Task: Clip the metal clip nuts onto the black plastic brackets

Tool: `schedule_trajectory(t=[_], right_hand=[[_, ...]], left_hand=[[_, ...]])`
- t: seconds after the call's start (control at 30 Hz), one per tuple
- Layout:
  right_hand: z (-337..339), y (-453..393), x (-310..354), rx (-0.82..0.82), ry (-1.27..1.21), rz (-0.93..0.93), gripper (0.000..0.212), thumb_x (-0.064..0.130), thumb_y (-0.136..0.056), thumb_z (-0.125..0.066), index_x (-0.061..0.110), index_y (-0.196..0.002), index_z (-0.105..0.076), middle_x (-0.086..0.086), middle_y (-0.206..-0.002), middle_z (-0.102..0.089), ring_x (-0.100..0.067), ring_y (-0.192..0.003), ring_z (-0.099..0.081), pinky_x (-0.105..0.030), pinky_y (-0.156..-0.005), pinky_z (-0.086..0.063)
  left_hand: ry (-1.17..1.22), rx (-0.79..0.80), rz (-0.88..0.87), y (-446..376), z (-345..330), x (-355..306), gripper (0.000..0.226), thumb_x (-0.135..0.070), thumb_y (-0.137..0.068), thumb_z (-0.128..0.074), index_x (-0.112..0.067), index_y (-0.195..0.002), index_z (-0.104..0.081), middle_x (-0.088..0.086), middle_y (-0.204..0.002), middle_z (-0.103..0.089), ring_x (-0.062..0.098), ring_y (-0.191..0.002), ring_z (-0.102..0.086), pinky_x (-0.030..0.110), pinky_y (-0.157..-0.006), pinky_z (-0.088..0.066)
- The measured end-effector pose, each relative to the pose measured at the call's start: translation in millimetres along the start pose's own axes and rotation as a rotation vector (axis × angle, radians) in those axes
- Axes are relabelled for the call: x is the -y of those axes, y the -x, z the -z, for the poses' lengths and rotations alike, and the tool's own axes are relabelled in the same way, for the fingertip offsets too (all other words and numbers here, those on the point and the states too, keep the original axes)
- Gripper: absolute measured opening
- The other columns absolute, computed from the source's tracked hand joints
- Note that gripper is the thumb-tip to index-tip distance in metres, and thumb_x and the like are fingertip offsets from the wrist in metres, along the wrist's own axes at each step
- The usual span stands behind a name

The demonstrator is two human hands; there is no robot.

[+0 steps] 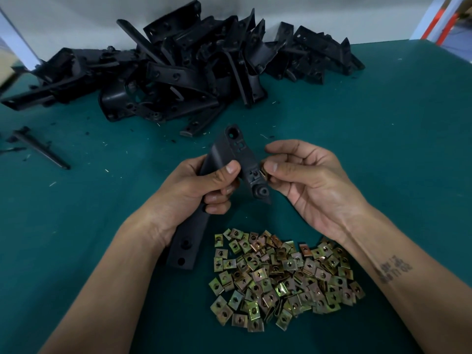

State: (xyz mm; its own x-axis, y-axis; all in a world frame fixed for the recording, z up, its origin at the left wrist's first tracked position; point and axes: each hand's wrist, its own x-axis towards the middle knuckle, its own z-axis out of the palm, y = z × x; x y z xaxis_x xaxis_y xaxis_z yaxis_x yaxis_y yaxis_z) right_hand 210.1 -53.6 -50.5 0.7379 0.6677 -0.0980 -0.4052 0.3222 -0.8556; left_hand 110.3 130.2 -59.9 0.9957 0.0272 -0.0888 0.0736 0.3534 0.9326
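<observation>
Bracket work sits at the centre of the view: a long black plastic bracket [224,159] with moulded holes and square slots is held above the green table mat [370,149], its upper end pointing away from the person and its lower end, with two round holes, reaching down past the wrist. The left hand [204,185] grips this bracket around its middle, thumb laid across the front face and fingers curled round the back. At the bracket's right edge, near a small round boss, a brass-coloured metal clip nut [264,172] touches the plastic. The right hand [304,180] pinches that clip nut between thumb and forefinger, the other fingers loosely curled above the palm; whether the nut is already seated on the edge cannot be told.

Just below the hands, on the mat, lies a loose heap of yellow-green square metal clip nuts [283,279], each with a hole in its face. Farther back, against the pale wall [76,16], rises a large tangled pile of black plastic brackets [178,67]. A separate thin black plastic strip [40,148] lies on the mat at the far left, well apart from the pile. Small pale shavings are scattered over the mat between pile and hands.
</observation>
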Motion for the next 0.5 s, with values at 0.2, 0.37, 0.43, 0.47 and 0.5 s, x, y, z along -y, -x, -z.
schedule_trajectory(t=[0.2,0.37,0.43,0.47,0.5], right_hand=[[-5.9,7.0,0.5,-0.013,0.042,0.075,0.024,-0.002,-0.069,-0.077,0.003,-0.092,-0.070,-0.011,-0.082,-0.071,-0.017,-0.076,-0.070,-0.023,-0.072,-0.059],[-13.3,10.1,-3.1,-0.083,-0.014,0.077,0.017,-0.003,-0.071,-0.073,0.002,-0.086,-0.068,-0.010,-0.078,-0.071,-0.014,-0.072,-0.069,-0.021,-0.068,-0.058],[-15.8,11.1,-3.7,-0.108,-0.009,0.078,0.019,-0.001,-0.069,-0.075,0.003,-0.086,-0.067,-0.011,-0.078,-0.071,-0.015,-0.073,-0.070,-0.020,-0.068,-0.058],[-16.6,11.9,-3.8,-0.120,-0.001,0.085,0.020,-0.001,-0.069,-0.076,0.002,-0.086,-0.066,-0.011,-0.079,-0.071,-0.016,-0.075,-0.070,-0.021,-0.069,-0.057],[-17.4,12.7,-3.7,-0.130,0.003,0.094,0.021,0.000,-0.068,-0.076,0.002,-0.087,-0.066,-0.011,-0.080,-0.072,-0.017,-0.075,-0.071,-0.021,-0.069,-0.057]], left_hand=[[-0.002,-0.009,-0.014,-0.3,0.5,-1.1,0.023,-0.026,-0.086,-0.077,-0.017,-0.073,-0.061,0.001,-0.065,-0.042,0.008,-0.048,-0.027,0.018,-0.043,-0.034],[0.005,-0.020,-0.023,1.1,-1.2,-1.1,0.020,-0.028,-0.082,-0.074,-0.014,-0.075,-0.060,0.003,-0.066,-0.042,0.007,-0.047,-0.027,0.018,-0.043,-0.033],[0.005,-0.021,-0.026,1.2,-1.5,-1.7,0.020,-0.028,-0.081,-0.073,-0.014,-0.076,-0.059,0.004,-0.066,-0.042,0.007,-0.046,-0.028,0.018,-0.042,-0.033],[0.001,-0.020,-0.027,1.3,-1.7,-1.9,0.020,-0.028,-0.081,-0.073,-0.013,-0.077,-0.060,0.004,-0.066,-0.042,0.007,-0.046,-0.028,0.018,-0.042,-0.033],[-0.002,-0.020,-0.029,1.3,-2.0,-2.2,0.020,-0.028,-0.081,-0.073,-0.013,-0.077,-0.060,0.004,-0.066,-0.042,0.007,-0.046,-0.028,0.018,-0.042,-0.033]])
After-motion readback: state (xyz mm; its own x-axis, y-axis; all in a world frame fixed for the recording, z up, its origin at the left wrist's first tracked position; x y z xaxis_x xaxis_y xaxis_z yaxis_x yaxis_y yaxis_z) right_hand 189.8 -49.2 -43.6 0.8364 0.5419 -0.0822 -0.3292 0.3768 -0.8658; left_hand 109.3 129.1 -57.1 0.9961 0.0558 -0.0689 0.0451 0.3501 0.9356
